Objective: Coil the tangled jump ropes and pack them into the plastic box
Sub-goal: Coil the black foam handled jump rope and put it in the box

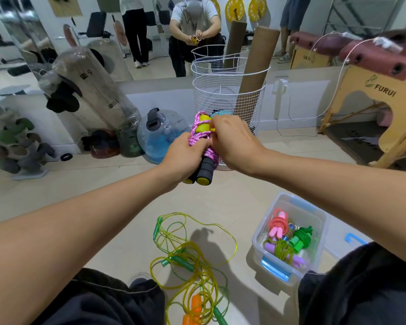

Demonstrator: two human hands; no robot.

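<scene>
In the head view, a pink jump rope [201, 139] is held up in both hands in front of the body, its cord wound in tight turns around its paired handles. The left hand [185, 156] is curled around the middle of the bundle, fingers closed on the pink windings. The black foam grips [201, 168] with yellow end caps stick out just below that grasp, and the yellow-green upper handle ends [203, 126] stand out just above it. The right hand [230, 139] is closed against the right side of the bundle, touching the left hand, its fingertips pinching the cord near the top; what exactly is pinched cannot be told.

Well below the grip and to its right, a clear plastic box [288, 242] with blue latches is seen on the floor. Coiled ropes already lie in it: a coral one [279, 222], a dark green one [302, 238] and a lime one with purple handles [283, 250].

Straight below the held bundle, loose yellow-green ropes [190, 249] lie tangled on the floor, with green handles [181, 260] and orange handles [193, 308] among them.

Just behind the grip, a white wire basket [225, 95] is stood against a mirrored wall, with a cardboard tube [256, 66] in it.
</scene>
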